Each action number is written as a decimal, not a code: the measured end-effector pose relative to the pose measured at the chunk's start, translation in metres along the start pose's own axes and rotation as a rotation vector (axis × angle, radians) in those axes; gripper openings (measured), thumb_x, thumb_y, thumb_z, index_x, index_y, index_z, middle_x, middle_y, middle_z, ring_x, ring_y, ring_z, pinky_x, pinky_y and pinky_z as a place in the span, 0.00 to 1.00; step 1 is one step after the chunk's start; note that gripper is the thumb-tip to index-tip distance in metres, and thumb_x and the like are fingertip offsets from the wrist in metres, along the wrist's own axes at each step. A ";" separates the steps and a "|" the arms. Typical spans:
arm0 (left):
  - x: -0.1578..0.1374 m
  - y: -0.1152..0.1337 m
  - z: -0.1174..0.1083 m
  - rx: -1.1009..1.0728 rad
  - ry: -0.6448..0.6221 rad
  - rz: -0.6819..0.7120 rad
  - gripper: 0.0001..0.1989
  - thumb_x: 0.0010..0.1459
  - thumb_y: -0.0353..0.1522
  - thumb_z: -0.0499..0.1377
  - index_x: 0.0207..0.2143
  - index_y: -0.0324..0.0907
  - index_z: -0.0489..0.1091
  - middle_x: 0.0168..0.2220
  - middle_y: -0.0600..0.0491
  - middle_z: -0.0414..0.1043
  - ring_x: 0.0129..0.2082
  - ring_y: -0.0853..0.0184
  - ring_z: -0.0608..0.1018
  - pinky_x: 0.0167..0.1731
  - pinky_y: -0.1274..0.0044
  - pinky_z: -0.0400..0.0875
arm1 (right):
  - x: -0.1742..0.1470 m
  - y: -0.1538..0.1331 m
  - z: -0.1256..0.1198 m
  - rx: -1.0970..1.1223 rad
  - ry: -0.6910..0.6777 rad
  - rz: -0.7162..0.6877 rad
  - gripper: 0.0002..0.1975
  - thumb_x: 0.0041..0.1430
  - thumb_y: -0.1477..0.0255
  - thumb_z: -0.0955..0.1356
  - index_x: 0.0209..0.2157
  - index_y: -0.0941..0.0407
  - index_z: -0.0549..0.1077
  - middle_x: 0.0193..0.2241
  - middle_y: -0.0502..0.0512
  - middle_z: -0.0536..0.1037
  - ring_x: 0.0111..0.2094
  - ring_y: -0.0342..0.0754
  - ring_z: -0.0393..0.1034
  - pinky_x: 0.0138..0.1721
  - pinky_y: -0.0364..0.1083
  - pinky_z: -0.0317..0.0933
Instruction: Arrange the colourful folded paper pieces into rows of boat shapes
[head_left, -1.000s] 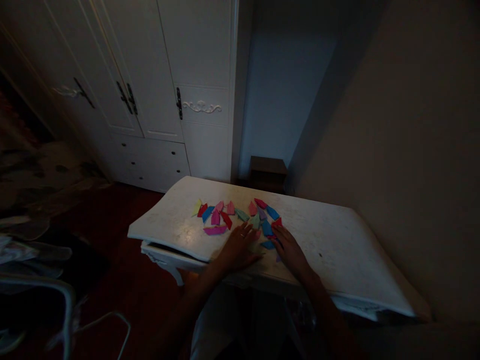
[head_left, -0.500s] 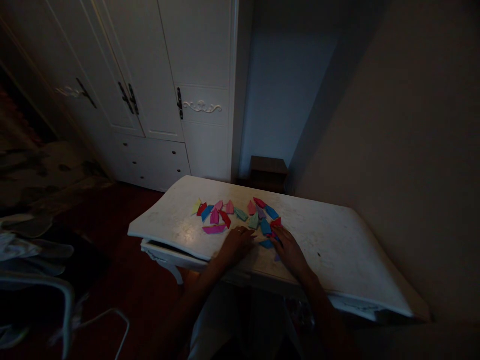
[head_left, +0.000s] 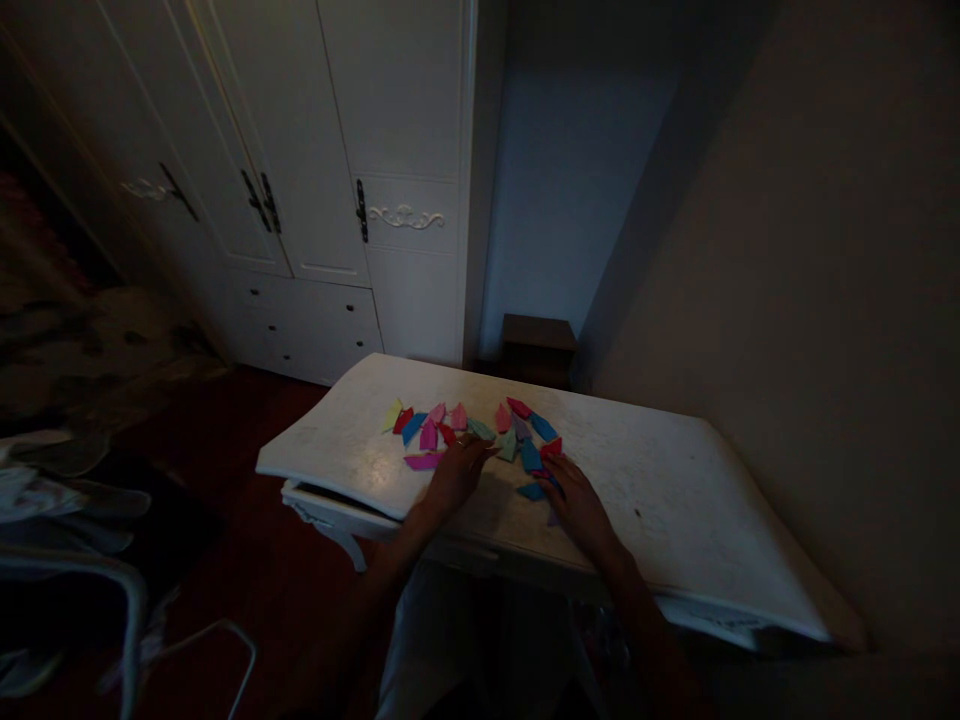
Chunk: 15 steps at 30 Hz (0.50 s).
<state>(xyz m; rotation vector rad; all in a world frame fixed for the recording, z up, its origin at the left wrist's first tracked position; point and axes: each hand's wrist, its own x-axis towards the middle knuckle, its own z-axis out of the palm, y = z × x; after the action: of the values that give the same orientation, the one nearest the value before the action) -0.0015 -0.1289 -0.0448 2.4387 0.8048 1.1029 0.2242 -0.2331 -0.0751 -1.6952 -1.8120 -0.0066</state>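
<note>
Colourful folded paper pieces lie in two loose groups on a white table. My left hand [head_left: 459, 475] is at the left group, its fingers stretched out low by a green paper piece [head_left: 481, 430]. It partly covers a red paper piece [head_left: 447, 433] and the end of a magenta paper piece [head_left: 422, 462]. Over the near end of the right group is my right hand [head_left: 576, 500], fingers extended. A blue paper piece [head_left: 532, 491] and a red paper piece [head_left: 552, 447] lie beside those fingers. The dim light blurs the fingertips.
The white table [head_left: 660, 480] has a curved left edge and a slightly open drawer [head_left: 345, 503] below it. Behind stands a white wardrobe [head_left: 412, 120]; a small brown cabinet [head_left: 538, 335] sits in the corner. A metal chair frame [head_left: 135, 590] is at lower left.
My left hand has moved left and away from me, onto the near side of the left paper group. My right hand has barely moved.
</note>
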 end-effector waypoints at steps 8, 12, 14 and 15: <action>0.043 -0.044 -0.044 -0.031 0.198 -0.376 0.14 0.59 0.29 0.54 0.47 0.41 0.70 0.43 0.49 0.73 0.42 0.65 0.76 0.43 0.73 0.73 | -0.001 0.002 0.002 0.008 -0.002 0.021 0.22 0.65 0.59 0.61 0.54 0.55 0.71 0.57 0.61 0.69 0.58 0.56 0.61 0.60 0.61 0.55; 0.064 -0.069 -0.060 -0.031 0.190 -0.506 0.18 0.55 0.30 0.57 0.49 0.36 0.69 0.36 0.49 0.76 0.34 0.66 0.78 0.36 0.75 0.74 | 0.000 0.002 0.002 0.001 0.000 0.001 0.23 0.66 0.59 0.60 0.54 0.57 0.71 0.56 0.62 0.70 0.58 0.57 0.62 0.60 0.61 0.55; 0.073 -0.076 -0.062 -0.025 0.162 -0.546 0.19 0.54 0.31 0.58 0.49 0.35 0.69 0.32 0.50 0.77 0.30 0.66 0.79 0.32 0.76 0.74 | 0.000 0.002 0.001 0.002 0.008 -0.009 0.23 0.66 0.60 0.60 0.54 0.57 0.71 0.56 0.62 0.70 0.58 0.57 0.61 0.60 0.61 0.55; 0.076 -0.078 -0.061 -0.019 0.147 -0.562 0.19 0.54 0.31 0.58 0.48 0.34 0.69 0.32 0.50 0.77 0.29 0.66 0.79 0.31 0.77 0.73 | 0.000 0.002 0.001 0.004 0.014 -0.012 0.23 0.66 0.59 0.60 0.54 0.57 0.72 0.56 0.62 0.70 0.59 0.57 0.61 0.59 0.61 0.56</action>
<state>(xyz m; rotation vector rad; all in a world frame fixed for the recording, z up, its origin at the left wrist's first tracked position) -0.0348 -0.0159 -0.0032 1.9365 1.4050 1.0551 0.2250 -0.2326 -0.0769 -1.6772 -1.8110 -0.0198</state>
